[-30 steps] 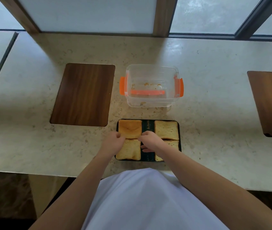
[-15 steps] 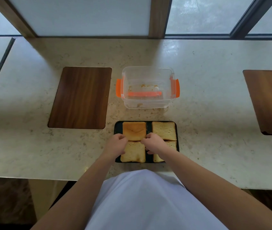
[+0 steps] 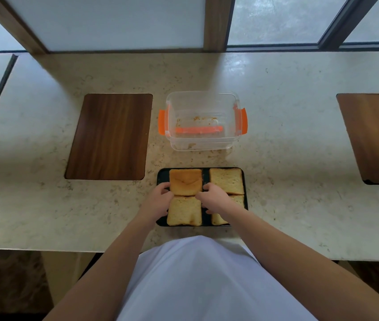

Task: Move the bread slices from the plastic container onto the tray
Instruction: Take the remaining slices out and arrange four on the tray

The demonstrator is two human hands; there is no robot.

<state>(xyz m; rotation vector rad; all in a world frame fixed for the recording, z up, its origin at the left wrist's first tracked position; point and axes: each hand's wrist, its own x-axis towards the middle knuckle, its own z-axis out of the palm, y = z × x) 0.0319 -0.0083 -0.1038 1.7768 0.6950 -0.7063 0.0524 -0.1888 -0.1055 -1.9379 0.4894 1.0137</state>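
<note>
The plastic container on the counter holds only crumbs. Four bread slices lie on the tray (nearly finished, I judge). Left hand and right hand pinch the far-left slice.

Four toasted bread slices lie flat in a 2x2 grid on the black tray at the counter's near edge: far-left slice darker w/ crust side up, far-right, near-left, near-right partly hidden; clear plastic container w/ orange clips just behind, only crumbs inside.
</note>
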